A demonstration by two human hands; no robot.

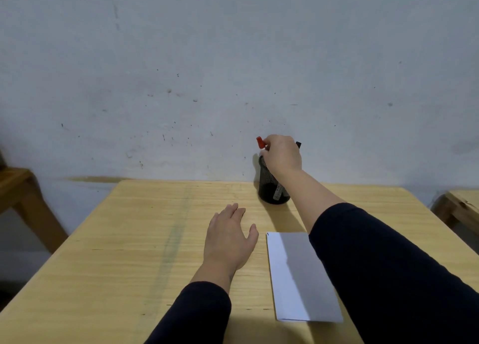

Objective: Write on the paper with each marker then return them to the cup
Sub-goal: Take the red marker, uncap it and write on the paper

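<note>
The right hand sits just right of centre frame, its grip pinched around the red-capped marker above the mouth of the black mesh cup; a dark marker tip pokes out behind the knuckles. The cup stands near the worktop's far edge, close to the wall. The left hand lies flat, fingers spread and holding nothing, on bare wood with wide free space toward the left of the frame. The white paper lies lower right, partly under the right sleeve, shaded. The worktop is pale wood; the wall is scuffed grey. Wooden furniture shows at both frame edges.
</note>
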